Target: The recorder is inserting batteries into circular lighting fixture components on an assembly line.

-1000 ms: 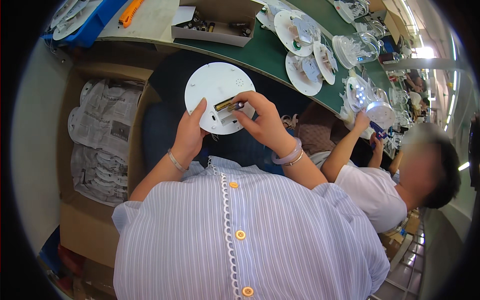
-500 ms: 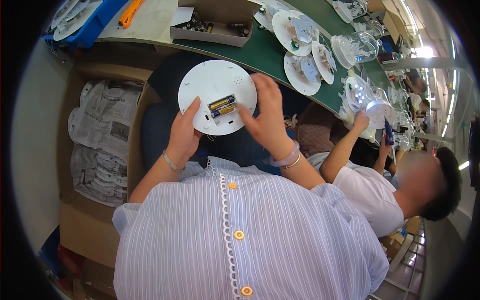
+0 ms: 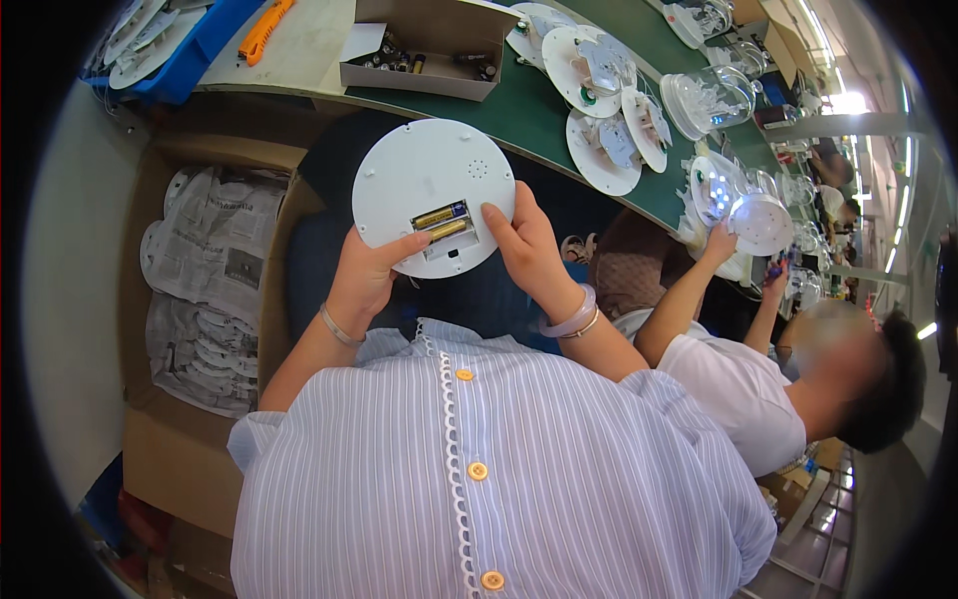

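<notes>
In the head view, the left hand point(image 3: 369, 275) and the right hand point(image 3: 529, 248) hold a white disc point(image 3: 414, 170) between them, in front of the striped shirt and just off the near edge of the green worktop point(image 3: 534, 125). Each grip is clasped on the disc's rim: the left thumb reaches across the face to the end of the lower battery point(image 3: 449, 231), while the right thumb lies beside the battery recess. An upper battery point(image 3: 439, 214) sits alongside in the same recess. On the worktop stand a small carton point(image 3: 419, 79) with loose batteries inside, an orange tool point(image 3: 262, 35), more white discs point(image 3: 589, 165) bearing fittings, and a clear dome point(image 3: 726, 98). To the left, a cardboard box point(image 3: 276, 240) holds newspaper point(image 3: 222, 250) and stacked discs. At right — well apart — a co-worker's hand point(image 3: 720, 243) touches another disc point(image 3: 763, 228).
</notes>
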Demonstrator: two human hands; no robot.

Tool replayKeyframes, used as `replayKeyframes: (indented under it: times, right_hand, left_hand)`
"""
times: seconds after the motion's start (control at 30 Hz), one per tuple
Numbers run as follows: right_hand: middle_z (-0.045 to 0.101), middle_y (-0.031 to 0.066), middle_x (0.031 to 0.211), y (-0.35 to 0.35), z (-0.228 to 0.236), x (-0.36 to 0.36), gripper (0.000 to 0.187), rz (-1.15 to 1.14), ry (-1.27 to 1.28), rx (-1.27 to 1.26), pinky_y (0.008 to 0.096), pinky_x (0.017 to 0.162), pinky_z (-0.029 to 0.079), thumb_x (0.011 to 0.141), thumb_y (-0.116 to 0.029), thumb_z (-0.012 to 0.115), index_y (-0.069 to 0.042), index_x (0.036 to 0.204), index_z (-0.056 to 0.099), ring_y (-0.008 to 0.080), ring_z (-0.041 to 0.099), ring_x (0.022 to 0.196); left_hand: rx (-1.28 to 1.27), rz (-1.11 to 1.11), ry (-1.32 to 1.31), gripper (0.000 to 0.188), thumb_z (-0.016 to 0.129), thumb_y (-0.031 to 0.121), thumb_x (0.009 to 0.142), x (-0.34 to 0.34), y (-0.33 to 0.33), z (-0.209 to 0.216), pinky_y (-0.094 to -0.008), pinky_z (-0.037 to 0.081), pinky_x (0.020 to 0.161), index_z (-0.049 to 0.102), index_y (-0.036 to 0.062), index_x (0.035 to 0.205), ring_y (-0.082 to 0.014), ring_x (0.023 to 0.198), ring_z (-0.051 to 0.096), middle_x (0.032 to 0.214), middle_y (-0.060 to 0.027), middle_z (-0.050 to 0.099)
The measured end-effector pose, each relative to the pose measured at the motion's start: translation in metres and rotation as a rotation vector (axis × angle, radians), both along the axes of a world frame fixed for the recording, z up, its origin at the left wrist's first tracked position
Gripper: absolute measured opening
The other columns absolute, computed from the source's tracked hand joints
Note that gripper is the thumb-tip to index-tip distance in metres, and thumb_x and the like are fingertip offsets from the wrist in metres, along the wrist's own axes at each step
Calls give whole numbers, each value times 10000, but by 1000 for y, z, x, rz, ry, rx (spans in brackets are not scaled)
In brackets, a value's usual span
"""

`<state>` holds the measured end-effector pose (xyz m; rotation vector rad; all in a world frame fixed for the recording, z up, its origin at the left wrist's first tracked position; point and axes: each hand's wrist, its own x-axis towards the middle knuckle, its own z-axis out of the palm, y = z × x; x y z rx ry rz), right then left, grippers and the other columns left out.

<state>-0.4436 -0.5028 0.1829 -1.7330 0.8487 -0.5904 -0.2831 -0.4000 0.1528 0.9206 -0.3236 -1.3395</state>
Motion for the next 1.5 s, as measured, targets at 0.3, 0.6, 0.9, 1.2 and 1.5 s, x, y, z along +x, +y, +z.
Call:
replayKeyframes:
  times: [0.3,0.6,0.9,1.2,1.5]
  right_hand:
    - [572,234,785,4,10,14,227,9,-3,-122,342,603,451,886,-164,485,42,921,396,307,596,698]
    - [563,217,749,-7,22,53,247,36,-1,-217,362,650,451,872,-174,504,44,953,420,335,577,736]
    - [631,160,891,-118,29,154,165,128,434,-654,349,719,485,745,-112,597,-27,876,650,293,607,821]
    - [645,157,863,-152,16,175,226,254,653,-631,369,789,482,689,-138,634,-61,899,663,326,612,841]
    - [642,106,771,-103,30,131,184,17,-204,-330,257,648,475,738,-140,648,-1,856,619,174,615,705]
  left_hand:
    - [-52,83,-118,459,693,-60,681,11,1,3,-297,492,814,521,-23,1105,-196,918,600,1036,-133,602]
    - [-87,169,45,467,652,-48,727,30,10,0,-299,465,861,484,-22,1162,-203,988,575,1102,-127,574]
    - [-54,252,47,440,618,-48,760,35,17,-3,-298,473,852,470,-23,1174,-198,997,572,1111,-132,564]
    - [-45,301,72,453,630,-35,758,38,21,-2,-292,494,823,468,-17,1180,-201,978,586,1109,-135,566]
    - [9,335,94,390,606,62,816,39,20,-11,-249,519,728,466,8,1175,-162,916,604,1076,-102,576]
